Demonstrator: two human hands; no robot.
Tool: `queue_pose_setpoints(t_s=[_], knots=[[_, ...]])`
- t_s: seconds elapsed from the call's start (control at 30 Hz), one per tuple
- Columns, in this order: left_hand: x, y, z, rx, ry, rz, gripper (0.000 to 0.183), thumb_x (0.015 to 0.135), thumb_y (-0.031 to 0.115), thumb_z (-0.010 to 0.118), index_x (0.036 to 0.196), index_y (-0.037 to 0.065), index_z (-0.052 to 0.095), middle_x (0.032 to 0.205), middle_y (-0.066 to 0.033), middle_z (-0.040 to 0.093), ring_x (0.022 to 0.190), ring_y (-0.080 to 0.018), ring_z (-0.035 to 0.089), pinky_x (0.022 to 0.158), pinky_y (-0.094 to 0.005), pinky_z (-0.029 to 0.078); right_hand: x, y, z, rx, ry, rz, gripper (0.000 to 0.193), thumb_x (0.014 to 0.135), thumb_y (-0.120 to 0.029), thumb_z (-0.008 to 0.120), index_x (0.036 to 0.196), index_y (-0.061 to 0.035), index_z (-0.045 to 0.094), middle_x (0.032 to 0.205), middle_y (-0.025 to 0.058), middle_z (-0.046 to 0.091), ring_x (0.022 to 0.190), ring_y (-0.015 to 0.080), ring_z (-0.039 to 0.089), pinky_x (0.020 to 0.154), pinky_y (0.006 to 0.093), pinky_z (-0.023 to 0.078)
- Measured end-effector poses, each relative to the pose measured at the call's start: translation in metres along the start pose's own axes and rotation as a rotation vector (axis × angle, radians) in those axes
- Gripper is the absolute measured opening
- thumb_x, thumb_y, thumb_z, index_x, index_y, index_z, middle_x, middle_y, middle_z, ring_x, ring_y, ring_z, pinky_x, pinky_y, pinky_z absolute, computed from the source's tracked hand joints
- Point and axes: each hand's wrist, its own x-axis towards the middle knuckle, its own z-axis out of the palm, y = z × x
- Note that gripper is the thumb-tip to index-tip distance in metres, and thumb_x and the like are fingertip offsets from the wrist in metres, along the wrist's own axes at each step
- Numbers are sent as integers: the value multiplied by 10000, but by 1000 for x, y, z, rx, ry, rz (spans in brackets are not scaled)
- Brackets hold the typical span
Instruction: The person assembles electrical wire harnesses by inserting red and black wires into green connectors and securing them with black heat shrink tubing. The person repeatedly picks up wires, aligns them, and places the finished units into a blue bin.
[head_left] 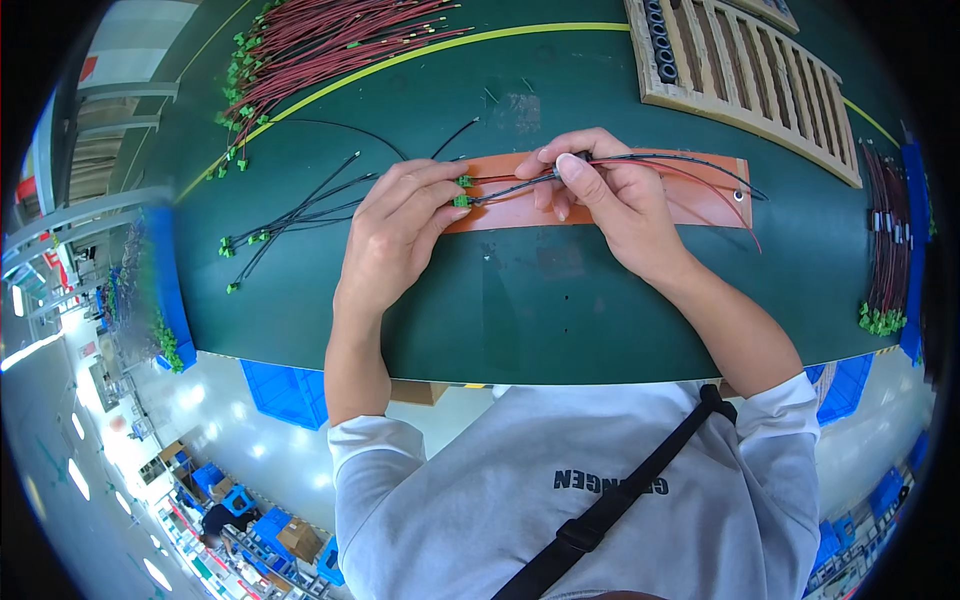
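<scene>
My left hand [392, 225] is closed on the green connectors [461, 200] at one end of the wires. From these a black wire [515, 188] and a red wire [497, 179] run rightward to my right hand [630, 205]. Its thumb and fingers pinch both wires around a small dark piece, mostly covered by the fingertips. Past that grip, the loose ends fan out and droop to the right. Both hands are just over an orange-brown strip mat [695, 208] on the green table. Left of my left hand lie several black wires [310, 215] with green connectors.
A large bundle of red wires [330, 45] with green connectors lies at the far left. At the far right stands a slotted wooden rack [745, 85] with black rings [660, 40] in one slot. Another wire bundle [888, 235] sits by the right edge. Blue bins [285, 390] are below the table.
</scene>
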Motion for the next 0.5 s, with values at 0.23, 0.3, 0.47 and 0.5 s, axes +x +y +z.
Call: queue_pose_setpoints(t_s=[0.23, 0.3, 0.47, 0.5], knots=[[-5, -1, 9, -76, 16, -131, 302, 794, -15, 802, 1080, 7, 709, 1122, -122, 742, 972, -291, 721, 814, -377, 603, 0, 3, -2, -32, -46, -4, 264, 1115, -222, 512, 1283, -28, 569, 1117, 50, 700, 868, 71, 604, 772, 227, 505], [-8, 0, 13, -154, 48, -215, 342, 802, -29, 801, 1127, 13, 702, 1136, -120, 743, 938, -273, 726, 827, -365, 598, 1, 3, -1, -2, -60, 13, 289, 1113, -219, 513, 1321, -24, 555, 1124, 50, 691, 857, 71, 594, 777, 231, 507], [-8, -5, 15, -246, 34, -223, 403, 818, -48, 788, 1200, 25, 683, 1200, -119, 745, 948, -248, 722, 871, -359, 573, 5, -7, -7, -39, -154, 98, 322, 1098, -179, 523, 1365, 0, 534, 1164, 54, 670, 835, 74, 586, 772, 248, 508], [-6, -8, 15, -166, 68, -80, 421, 810, -39, 788, 1211, 39, 686, 1211, -112, 744, 962, -243, 714, 866, -359, 570, 5, -8, -9, -51, -184, 119, 318, 1093, -166, 526, 1358, 9, 539, 1165, 59, 670, 830, 78, 586, 773, 254, 511]])
